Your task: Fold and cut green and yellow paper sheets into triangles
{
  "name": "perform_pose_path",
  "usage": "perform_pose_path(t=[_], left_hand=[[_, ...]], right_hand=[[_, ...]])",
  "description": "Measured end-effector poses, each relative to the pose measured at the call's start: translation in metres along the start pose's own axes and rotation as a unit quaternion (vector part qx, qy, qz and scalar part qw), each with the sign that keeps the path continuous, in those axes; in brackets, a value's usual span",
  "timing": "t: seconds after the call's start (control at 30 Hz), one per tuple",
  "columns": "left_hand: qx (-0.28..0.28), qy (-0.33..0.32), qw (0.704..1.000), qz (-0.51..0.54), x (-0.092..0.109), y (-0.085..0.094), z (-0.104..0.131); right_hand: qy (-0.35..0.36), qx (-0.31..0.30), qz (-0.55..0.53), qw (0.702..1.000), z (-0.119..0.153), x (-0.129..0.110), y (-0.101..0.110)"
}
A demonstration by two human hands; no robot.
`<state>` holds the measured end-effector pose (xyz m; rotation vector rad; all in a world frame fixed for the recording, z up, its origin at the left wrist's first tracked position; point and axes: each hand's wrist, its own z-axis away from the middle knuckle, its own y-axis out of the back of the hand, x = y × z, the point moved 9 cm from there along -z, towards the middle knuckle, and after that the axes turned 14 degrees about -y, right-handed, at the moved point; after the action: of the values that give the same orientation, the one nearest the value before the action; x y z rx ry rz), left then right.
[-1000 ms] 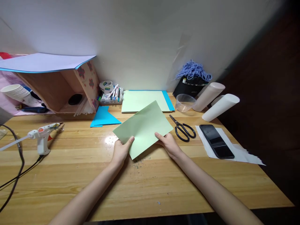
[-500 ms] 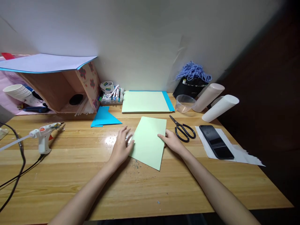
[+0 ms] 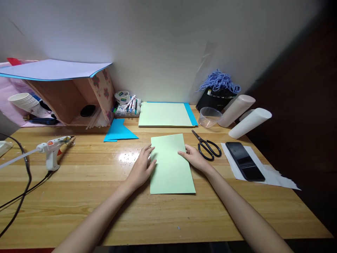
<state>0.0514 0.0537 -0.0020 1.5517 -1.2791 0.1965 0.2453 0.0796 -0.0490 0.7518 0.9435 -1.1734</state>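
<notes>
A pale green sheet (image 3: 171,168) lies on the wooden table between my hands, its near edge roughly parallel to the table's front. My left hand (image 3: 143,164) rests at the sheet's left edge, fingers apart, thumb and fingertips touching its surface. At the right edge, my right hand (image 3: 194,156) pinches the sheet, thumb on top and fingers at the side and partly under it. Black-handled scissors (image 3: 206,146) lie just right of my right hand. Behind the sheet sits a stack of larger green and blue sheets (image 3: 164,114).
Blue scraps (image 3: 119,131) lie back left, near a box of markers (image 3: 127,108). A glue gun (image 3: 52,154) with its cable and an open box (image 3: 101,91) are left. A phone (image 3: 243,160), plastic cup (image 3: 209,117) and white rolls (image 3: 250,123) are right.
The green sheet has turned from tilted to nearly straight, its near edge swinging right. My left hand has moved slightly right and up against it. The view has shifted a little.
</notes>
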Motion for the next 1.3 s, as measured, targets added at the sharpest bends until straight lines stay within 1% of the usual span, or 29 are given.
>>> perform_pose_path(t=[0.13,0.2,0.23,0.3,0.4,0.47,0.53,0.6,0.67,0.7,0.77,0.87,0.97,1.03,1.13,1.3], left_hand=[[0.049,0.073,0.991,0.103,-0.016,-0.004,0.006],[0.073,0.102,0.983,0.133,-0.018,-0.001,0.006],[0.086,0.109,0.980,0.141,-0.015,0.003,0.005],[0.121,0.101,0.977,0.141,-0.004,0.016,0.000],[0.179,0.053,0.974,0.127,0.024,0.038,-0.009],[0.192,0.017,0.971,0.139,0.043,0.044,-0.014],[0.206,-0.006,0.967,0.152,0.054,0.044,-0.018],[0.223,-0.032,0.960,0.166,0.060,0.042,-0.020],[0.233,-0.045,0.953,0.190,0.060,0.038,-0.023],[0.236,-0.037,0.949,0.206,0.056,0.035,-0.024],[0.236,0.001,0.941,0.242,0.044,0.028,-0.026],[0.228,0.046,0.930,0.285,0.033,0.022,-0.028],[0.224,0.054,0.930,0.285,0.031,0.023,-0.028],[0.221,0.061,0.934,0.275,0.030,0.023,-0.026],[0.208,0.077,0.936,0.275,0.027,0.019,-0.023],[0.198,0.085,0.935,0.281,0.025,0.012,-0.020]], right_hand=[[0.030,0.022,-0.006,0.999,0.002,-0.005,-0.001],[0.058,0.047,-0.012,0.997,0.007,-0.014,0.000],[0.075,0.062,-0.016,0.995,0.011,-0.020,0.001],[0.117,0.096,-0.025,0.988,0.021,-0.035,0.002],[0.186,0.142,-0.044,0.971,0.040,-0.056,0.002],[0.229,0.171,-0.049,0.957,0.052,-0.064,0.003],[0.253,0.201,-0.049,0.945,0.059,-0.065,0.004],[0.247,0.229,-0.058,0.940,0.060,-0.059,0.009],[0.221,0.239,-0.070,0.943,0.057,-0.051,0.013],[0.208,0.235,-0.073,0.947,0.054,-0.049,0.014],[0.192,0.212,-0.071,0.955,0.050,-0.048,0.012],[0.189,0.201,-0.068,0.959,0.052,-0.052,0.008],[0.192,0.200,-0.084,0.957,0.055,-0.055,0.006],[0.184,0.178,-0.090,0.963,0.053,-0.053,0.003],[0.164,0.154,-0.091,0.970,0.048,-0.047,-0.001],[0.153,0.166,-0.093,0.970,0.048,-0.043,-0.003]])
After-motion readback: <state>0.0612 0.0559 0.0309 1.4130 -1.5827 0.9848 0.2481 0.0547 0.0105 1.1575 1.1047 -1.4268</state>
